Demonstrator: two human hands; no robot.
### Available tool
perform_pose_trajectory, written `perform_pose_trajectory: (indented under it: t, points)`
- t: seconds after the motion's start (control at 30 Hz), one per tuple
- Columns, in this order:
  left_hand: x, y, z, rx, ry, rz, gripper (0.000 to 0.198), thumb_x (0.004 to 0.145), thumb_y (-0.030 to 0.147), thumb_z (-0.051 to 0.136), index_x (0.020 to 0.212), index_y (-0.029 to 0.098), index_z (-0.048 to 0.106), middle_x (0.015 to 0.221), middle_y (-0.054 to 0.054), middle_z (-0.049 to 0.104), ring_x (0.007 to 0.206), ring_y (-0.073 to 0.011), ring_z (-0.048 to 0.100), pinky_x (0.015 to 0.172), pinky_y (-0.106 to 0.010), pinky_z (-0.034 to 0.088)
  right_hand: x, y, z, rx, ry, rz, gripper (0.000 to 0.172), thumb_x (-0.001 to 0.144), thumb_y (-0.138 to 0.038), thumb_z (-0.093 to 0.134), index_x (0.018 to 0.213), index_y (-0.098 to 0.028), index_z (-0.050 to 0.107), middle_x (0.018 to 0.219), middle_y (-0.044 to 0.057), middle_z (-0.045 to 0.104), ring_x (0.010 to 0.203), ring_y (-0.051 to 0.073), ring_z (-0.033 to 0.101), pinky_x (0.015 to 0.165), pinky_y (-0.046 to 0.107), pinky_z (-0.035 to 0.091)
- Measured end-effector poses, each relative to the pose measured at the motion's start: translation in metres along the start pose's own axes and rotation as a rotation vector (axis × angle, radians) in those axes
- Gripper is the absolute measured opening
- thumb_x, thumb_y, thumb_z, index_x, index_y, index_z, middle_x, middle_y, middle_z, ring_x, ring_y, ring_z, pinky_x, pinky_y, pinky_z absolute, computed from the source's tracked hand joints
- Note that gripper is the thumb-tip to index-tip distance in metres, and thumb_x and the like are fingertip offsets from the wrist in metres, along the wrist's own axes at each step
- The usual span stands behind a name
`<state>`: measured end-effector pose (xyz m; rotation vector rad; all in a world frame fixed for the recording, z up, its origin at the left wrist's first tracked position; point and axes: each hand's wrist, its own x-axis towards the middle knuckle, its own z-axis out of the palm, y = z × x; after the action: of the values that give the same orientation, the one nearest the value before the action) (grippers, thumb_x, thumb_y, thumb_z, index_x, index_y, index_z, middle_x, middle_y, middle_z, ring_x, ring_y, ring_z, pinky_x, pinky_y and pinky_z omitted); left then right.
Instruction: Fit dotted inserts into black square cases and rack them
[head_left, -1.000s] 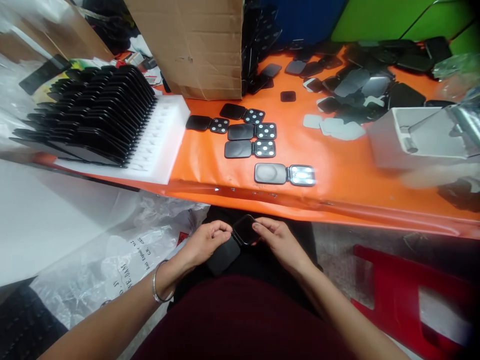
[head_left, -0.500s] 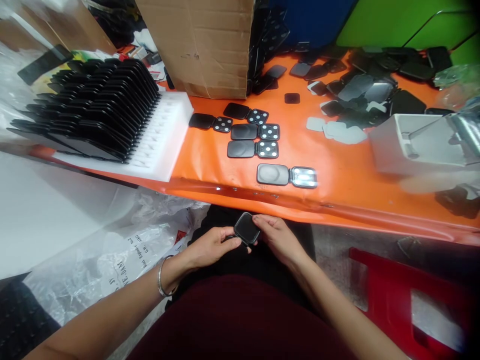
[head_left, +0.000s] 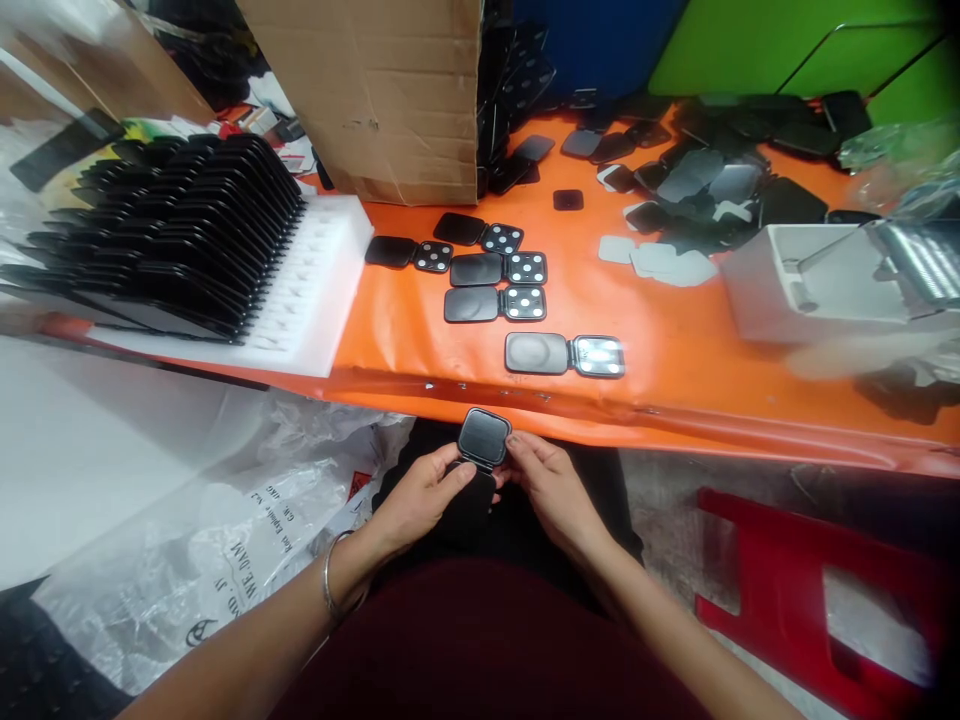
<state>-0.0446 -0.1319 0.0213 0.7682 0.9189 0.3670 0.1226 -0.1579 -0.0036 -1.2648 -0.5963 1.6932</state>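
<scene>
Both hands meet over my lap, just below the orange table's front edge [head_left: 675,425]. My left hand [head_left: 416,495] and my right hand [head_left: 547,480] pinch a small black hinged square case [head_left: 484,438], its lid tilted up between the fingertips. A silver bangle sits on my left wrist. On the table just above lies an opened grey case with a shiny insert [head_left: 564,354]. Three opened black cases with white dots [head_left: 495,285] lie in rows beyond it.
A white foam rack [head_left: 315,290] filled with upright black cases stands at the left. A cardboard box [head_left: 375,90] stands at the back, a heap of loose black and grey parts [head_left: 697,180] and a white tray [head_left: 810,280] at the right. A red stool [head_left: 795,590] stands lower right, a plastic bag [head_left: 247,540] lower left.
The case has risen from my lap towards the table edge and now stands more upright between both hands. The view has shifted slightly.
</scene>
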Motion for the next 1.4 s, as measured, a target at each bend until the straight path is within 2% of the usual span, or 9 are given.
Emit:
perform_pose_trajectory:
  t: [0.2, 0.27, 0.33, 0.43, 0.6, 0.73, 0.93, 1.13, 1.4]
  points:
    - [0.001, 0.001, -0.003, -0.108, -0.134, -0.013, 0.050, 0.082, 0.036, 0.065, 0.122, 0.018, 0.041, 0.098, -0.009, 0.063, 0.088, -0.0208, 0.065, 0.081, -0.040, 0.053, -0.004, 0.001, -0.006, -0.433, -0.015, -0.142, 0.028, 0.088, -0.042, 0.050, 0.086, -0.017, 0.062, 0.076, 0.003, 0.062, 0.069, 0.016, 0.058, 0.067, 0.029, 0.049]
    - [0.002, 0.002, -0.005, -0.064, -0.162, -0.042, 0.049, 0.083, 0.037, 0.064, 0.120, 0.018, 0.040, 0.090, -0.006, 0.063, 0.080, -0.0183, 0.065, 0.077, -0.037, 0.053, -0.005, 0.001, -0.010, -0.602, 0.049, -0.331, 0.023, 0.087, -0.035, 0.053, 0.101, -0.018, 0.059, 0.092, 0.007, 0.063, 0.083, 0.020, 0.060, 0.076, 0.034, 0.051]
    - [0.002, 0.005, -0.007, -0.024, -0.222, -0.101, 0.048, 0.082, 0.038, 0.065, 0.118, 0.019, 0.039, 0.083, -0.004, 0.062, 0.073, -0.0165, 0.064, 0.071, -0.034, 0.053, -0.006, -0.001, -0.016, -0.776, 0.065, -0.571, 0.029, 0.085, -0.027, 0.056, 0.113, -0.020, 0.053, 0.109, 0.011, 0.058, 0.101, 0.024, 0.056, 0.087, 0.042, 0.049]
    - [0.003, 0.008, -0.009, 0.042, -0.346, -0.185, 0.049, 0.078, 0.037, 0.069, 0.113, 0.019, 0.041, 0.077, -0.001, 0.062, 0.067, -0.0157, 0.063, 0.065, -0.031, 0.052, -0.009, -0.009, -0.024, -0.947, -0.122, -0.765, 0.029, 0.088, -0.019, 0.050, 0.117, -0.022, 0.051, 0.115, 0.013, 0.054, 0.109, 0.025, 0.052, 0.091, 0.044, 0.048]
    - [0.003, 0.007, -0.010, 0.143, -0.453, -0.258, 0.035, 0.076, 0.035, 0.070, 0.098, 0.015, 0.051, 0.073, -0.001, 0.062, 0.063, -0.0144, 0.062, 0.065, -0.029, 0.051, -0.015, -0.022, -0.026, -1.079, -0.425, -0.780, 0.028, 0.091, -0.014, 0.043, 0.116, -0.020, 0.054, 0.109, 0.012, 0.054, 0.101, 0.022, 0.053, 0.082, 0.038, 0.052]
    - [0.002, 0.004, -0.008, 0.174, -0.463, -0.268, 0.027, 0.076, 0.038, 0.069, 0.080, 0.014, 0.057, 0.068, -0.001, 0.062, 0.061, -0.0136, 0.061, 0.065, -0.027, 0.050, -0.017, -0.023, -0.022, -1.144, -0.509, -0.766, 0.025, 0.092, -0.015, 0.042, 0.112, -0.019, 0.057, 0.105, 0.012, 0.057, 0.098, 0.022, 0.053, 0.079, 0.037, 0.052]
    - [0.005, -0.003, -0.011, 0.208, -0.517, -0.236, 0.025, 0.075, 0.038, 0.068, 0.072, 0.015, 0.061, 0.067, -0.002, 0.062, 0.063, -0.0133, 0.060, 0.066, -0.025, 0.048, -0.020, -0.017, -0.016, -1.164, -0.532, -0.825, 0.025, 0.093, -0.015, 0.041, 0.111, -0.018, 0.058, 0.101, 0.012, 0.059, 0.093, 0.021, 0.055, 0.077, 0.037, 0.053]
    - [0.011, -0.006, -0.015, 0.227, -0.599, -0.191, 0.023, 0.077, 0.036, 0.066, 0.067, 0.016, 0.065, 0.066, -0.003, 0.064, 0.066, -0.0149, 0.060, 0.071, -0.025, 0.048, -0.027, 0.000, -0.017, -1.220, -0.481, -0.849, 0.029, 0.093, -0.013, 0.040, 0.118, -0.016, 0.053, 0.107, 0.015, 0.057, 0.099, 0.024, 0.052, 0.081, 0.041, 0.052]
    - [0.012, -0.015, -0.015, 0.212, -0.574, -0.281, 0.023, 0.074, 0.038, 0.070, 0.065, 0.017, 0.066, 0.067, -0.001, 0.064, 0.067, -0.0152, 0.060, 0.074, -0.026, 0.048, -0.030, 0.012, -0.007, -1.189, -0.395, -0.759, 0.023, 0.092, -0.010, 0.036, 0.098, -0.015, 0.058, 0.089, 0.012, 0.058, 0.082, 0.021, 0.051, 0.066, 0.034, 0.051]
